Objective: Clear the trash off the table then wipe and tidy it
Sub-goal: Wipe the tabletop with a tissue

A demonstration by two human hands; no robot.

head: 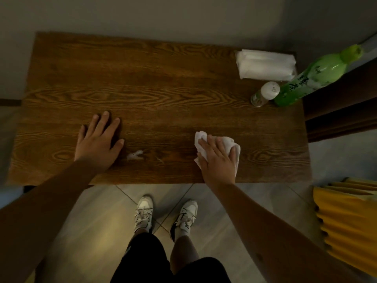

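The tabletop (pixel 163 78) was at the wiping step: I had the right hand (pixel 219 160) pressing a wadded white tissue (pixel 201 139) at five o'clock, fingers curled over it. The left hand (pixel 99 142) lay flat and open at seven o'clock. White scraps (pixel 134 155) sat between them; the next stroke, I judged, should sweep toward them.

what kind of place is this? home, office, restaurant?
Most likely a home, though a small eatery can't be ruled out. A small wooden table stands against a plain wall on a tiled floor, and carries a tissue pack, a green drink bottle and a small white-capped shaker.
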